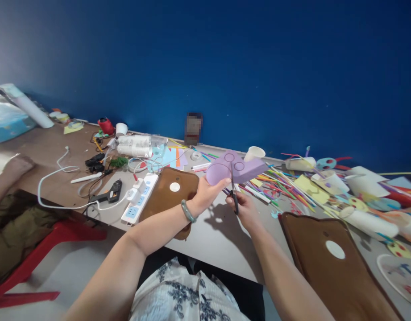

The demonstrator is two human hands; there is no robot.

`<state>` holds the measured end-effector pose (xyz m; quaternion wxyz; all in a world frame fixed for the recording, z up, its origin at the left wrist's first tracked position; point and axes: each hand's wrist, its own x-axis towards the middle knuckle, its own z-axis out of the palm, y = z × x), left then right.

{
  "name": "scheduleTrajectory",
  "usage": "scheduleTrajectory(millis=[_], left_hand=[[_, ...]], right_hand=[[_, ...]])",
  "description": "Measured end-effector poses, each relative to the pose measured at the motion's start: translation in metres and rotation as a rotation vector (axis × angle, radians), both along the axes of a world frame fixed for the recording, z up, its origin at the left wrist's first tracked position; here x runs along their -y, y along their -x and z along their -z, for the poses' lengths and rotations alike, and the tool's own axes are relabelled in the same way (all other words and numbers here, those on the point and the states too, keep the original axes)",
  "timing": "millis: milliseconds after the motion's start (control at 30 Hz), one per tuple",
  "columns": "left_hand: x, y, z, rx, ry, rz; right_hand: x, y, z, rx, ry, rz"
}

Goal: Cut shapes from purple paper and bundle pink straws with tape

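Currently | left hand (pixel 207 194) pinching purple paper (pixel 242 174), which extends beyond it | right hand (pixel 245 210) gripping scissors (pixel 235 203)

Wall (pixel 225 67) brightest far L, shadow (pixel 225 218) on table (pixel 205 243), R side sl. blurry

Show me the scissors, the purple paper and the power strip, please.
Scissors (pixel 235 200), head view: dark handle.
Purple paper (pixel 239 166), head view: inside a small drawn circle.
Power strip (pixel 142 200), head view: socketed face.

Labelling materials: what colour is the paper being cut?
The paper is light purple; the head view shows it best.
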<state>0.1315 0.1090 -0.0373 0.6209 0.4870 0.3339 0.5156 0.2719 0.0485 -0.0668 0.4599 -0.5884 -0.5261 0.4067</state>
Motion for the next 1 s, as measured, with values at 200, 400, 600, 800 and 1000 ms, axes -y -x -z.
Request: scheduleTrajectory(millis=[200, 400, 600, 800, 1000], left_hand=[[-0.014, 0.005, 0.017, 0.019, -0.021, -0.015], [-0.02, 0.015, 0.023, -0.073, -0.075, -0.031], [-0.017, 0.018, 0.018, -0.149, -0.114, -0.03], [-0.014, 0.018, 0.012, -0.114, -0.106, -0.037], [-0.011, 0.018, 0.007, -0.077, -0.095, -0.007]], right_hand=[[-0.004, 0.004, 0.001, -0.039, 0.023, 0.027], [-0.005, 0.006, 0.004, -0.086, 0.071, 0.004], [-0.005, 0.005, -0.001, -0.084, 0.084, -0.004], [-0.003, 0.003, 0.0, -0.074, 0.08, -0.039], [-0.003, 0.0, 0.0, -0.043, 0.064, -0.105]])
